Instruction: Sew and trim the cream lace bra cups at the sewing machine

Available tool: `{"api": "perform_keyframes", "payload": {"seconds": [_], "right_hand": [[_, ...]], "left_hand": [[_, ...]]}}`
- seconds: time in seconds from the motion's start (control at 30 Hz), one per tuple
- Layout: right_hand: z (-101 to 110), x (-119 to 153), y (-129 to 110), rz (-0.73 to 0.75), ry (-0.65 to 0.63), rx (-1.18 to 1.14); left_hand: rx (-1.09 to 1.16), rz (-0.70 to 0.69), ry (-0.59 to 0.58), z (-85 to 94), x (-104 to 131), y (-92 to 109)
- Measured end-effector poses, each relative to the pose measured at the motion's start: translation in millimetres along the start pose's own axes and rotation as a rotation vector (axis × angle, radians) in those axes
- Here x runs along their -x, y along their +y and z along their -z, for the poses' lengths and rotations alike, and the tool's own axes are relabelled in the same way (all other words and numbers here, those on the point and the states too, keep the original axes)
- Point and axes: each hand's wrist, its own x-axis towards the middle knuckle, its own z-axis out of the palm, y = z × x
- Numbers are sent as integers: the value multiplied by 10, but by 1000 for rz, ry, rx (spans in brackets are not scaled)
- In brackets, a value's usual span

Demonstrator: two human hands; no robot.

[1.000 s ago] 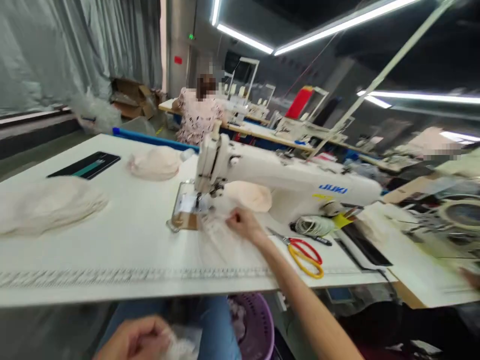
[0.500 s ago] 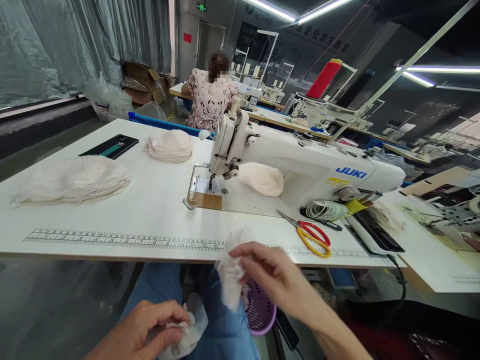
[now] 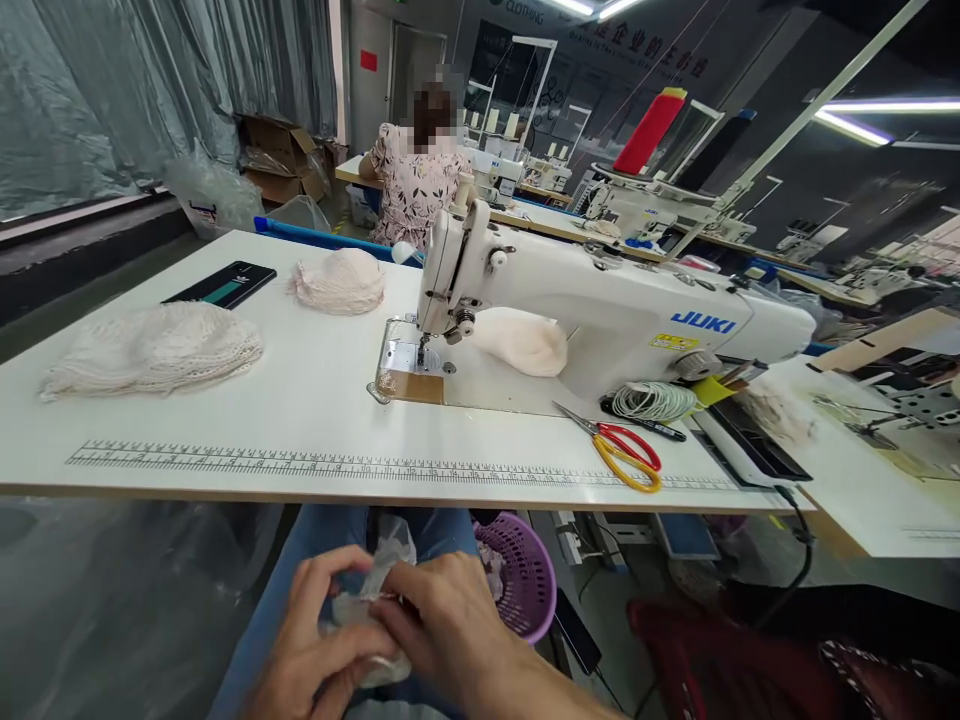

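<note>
Over my lap, both hands meet on a crumpled, translucent white piece (image 3: pixel 394 548); whether it is thin cloth or plastic film I cannot tell. My left hand (image 3: pixel 319 635) curls round its left side, thumb and fingers closed on it. From the right, my right hand (image 3: pixel 454 625) pinches it between thumb and fingertips, and its back hides part of the piece. Beyond the table edge stands a white sewing machine (image 3: pixel 570 290), with a pale cream cloth (image 3: pixel 521 342) lying under its arm.
Two piles of pale fabric, a larger pile (image 3: pixel 154 350) and a smaller pile (image 3: pixel 339 282), lie on the left of the table (image 3: pixel 300 415) near a dark phone-like box (image 3: pixel 225 287). Scissors (image 3: pixel 622 450) lie at right. A purple basket (image 3: pixel 529 580) stands below. A person (image 3: pixel 420 180) sits ahead.
My right hand has come down and left from the table edge, where it held a white piece, to my left hand. The view has tilted, bringing the basket more into sight.
</note>
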Motion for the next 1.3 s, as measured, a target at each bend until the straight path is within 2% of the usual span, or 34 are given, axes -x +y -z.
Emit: {"api": "perform_keyframes", "payload": {"seconds": [0.13, 0.2, 0.27, 0.37, 0.5, 0.67, 0.8, 0.9, 1.07, 1.17, 1.3], "right_hand": [[-13, 23, 23, -80, -140, -404], [-54, 53, 66, -91, -209, -622], [-109, 104, 114, -92, -236, -794], [-185, 198, 162, -54, -143, -897], [-295, 249, 168, -71, -89, -886], [-482, 199, 170, -210, -101, -876], [-544, 204, 173, -292, -101, -859], [-539, 200, 163, -251, -55, -896], [-499, 140, 158, -142, 40, -908], [-451, 111, 169, -67, 83, -912], [-429, 81, 180, 0, 23, -926]], "left_hand": [[212, 137, -365, 101, -82, -50], [238, 162, -438, 135, -118, -79], [207, 221, -436, 157, -145, -100], [217, 326, -418, 176, -159, -117], [275, 361, -337, 200, -142, -100], [246, 339, -278, 273, -139, -51], [167, 328, -192, 303, -124, -79], [147, 402, -144, 276, -81, -128], [256, 555, -41, 223, -6, -219], [234, 592, -65, 235, -3, -252], [241, 642, -176, 260, -25, -237]]}}
